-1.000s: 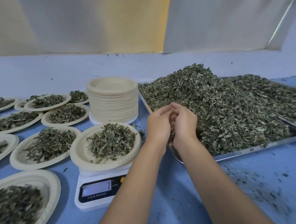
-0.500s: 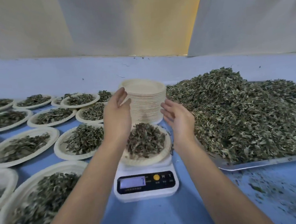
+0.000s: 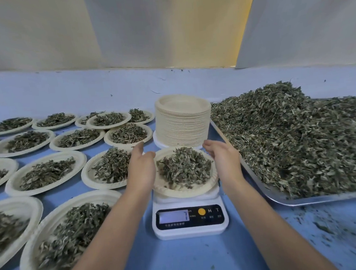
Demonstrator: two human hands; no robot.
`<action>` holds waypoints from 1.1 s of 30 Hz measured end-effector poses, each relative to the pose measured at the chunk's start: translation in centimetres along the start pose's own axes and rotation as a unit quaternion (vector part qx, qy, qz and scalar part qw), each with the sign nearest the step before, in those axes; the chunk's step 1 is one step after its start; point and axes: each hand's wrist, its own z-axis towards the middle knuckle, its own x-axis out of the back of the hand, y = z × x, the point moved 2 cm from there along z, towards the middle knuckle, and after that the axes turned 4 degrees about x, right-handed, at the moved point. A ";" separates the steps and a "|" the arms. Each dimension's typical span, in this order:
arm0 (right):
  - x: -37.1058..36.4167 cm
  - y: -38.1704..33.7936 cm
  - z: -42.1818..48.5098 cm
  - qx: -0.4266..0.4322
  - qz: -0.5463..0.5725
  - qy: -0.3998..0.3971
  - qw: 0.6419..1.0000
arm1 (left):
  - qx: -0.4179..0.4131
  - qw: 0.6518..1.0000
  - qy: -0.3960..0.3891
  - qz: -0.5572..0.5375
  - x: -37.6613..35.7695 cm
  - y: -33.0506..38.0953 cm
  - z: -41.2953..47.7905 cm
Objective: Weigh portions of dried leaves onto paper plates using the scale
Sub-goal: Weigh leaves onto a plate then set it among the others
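Head view. A white digital scale (image 3: pixel 190 220) sits on the blue table (image 3: pixel 181 259), display reading 7. On its platform rests 1 paper plate (image 3: pixel 185 192) carrying a loose mound of dried leaves (image 3: pixel 184 168).

Left hand (image 3: pixel 141 169): fingers extended and spread apart, palm turned inward, at the plate's left rim; whether it touches the rim cannot be told. Right hand (image 3: pixel 224 159): likewise unclenched, fingers lightly curved, at the plate's right rim, contact unclear. Neither hand grips anything.

Just behind the scale stands a tall stack of empty plates (image 3: pixel 183 121). To the right, a metal tray (image 3: pixel 303 199) heaped with the bulk leaf pile (image 3: pixel 295 135). Left of the scale, many filled plates (image 3: pixel 47 173) spread across the table in rows. Leaf crumbs (image 3: pixel 327 229) scatter over the table near the tray's front edge.
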 end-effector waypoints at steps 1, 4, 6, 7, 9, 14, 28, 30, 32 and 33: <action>-0.1 0.0 0.0 -0.001 -0.004 -0.004 1.000 | 0.009 1.000 0.001 -0.005 -0.1 -0.1 0.0; -0.2 0.0 -0.1 0.007 -0.013 -0.012 1.000 | 0.028 0.999 0.004 -0.030 0.0 -0.4 0.1; -0.3 0.0 -0.1 0.011 -0.016 -0.010 1.000 | 0.045 0.997 0.011 -0.056 0.2 -0.6 0.4; -0.3 0.0 -0.2 0.012 -0.017 -0.008 1.000 | 0.057 0.996 0.013 -0.067 0.4 -0.7 0.5; -0.3 -0.1 -0.2 0.013 -0.015 -0.006 1.000 | 0.088 0.991 0.013 -0.101 0.7 -0.9 1.0; -1.0 -0.7 -0.6 0.018 -0.007 0.000 1.000 | 0.128 0.975 0.003 -0.183 1.7 -1.2 1.9; -9.0 -4.0 -0.8 0.013 0.027 -0.055 0.998 | 0.102 0.947 0.191 -0.236 11.3 1.7 7.5; -10.0 -4.0 -0.7 0.008 0.027 -0.067 0.997 | 0.101 0.929 0.243 -0.260 12.4 1.8 8.6; -10.8 -3.9 -0.6 -0.004 0.028 -0.076 0.997 | 0.100 0.908 0.288 -0.287 13.1 1.6 9.4; -11.2 -3.9 -0.5 -0.009 0.033 -0.079 0.996 | 0.100 0.898 0.298 -0.309 13.4 1.3 9.9</action>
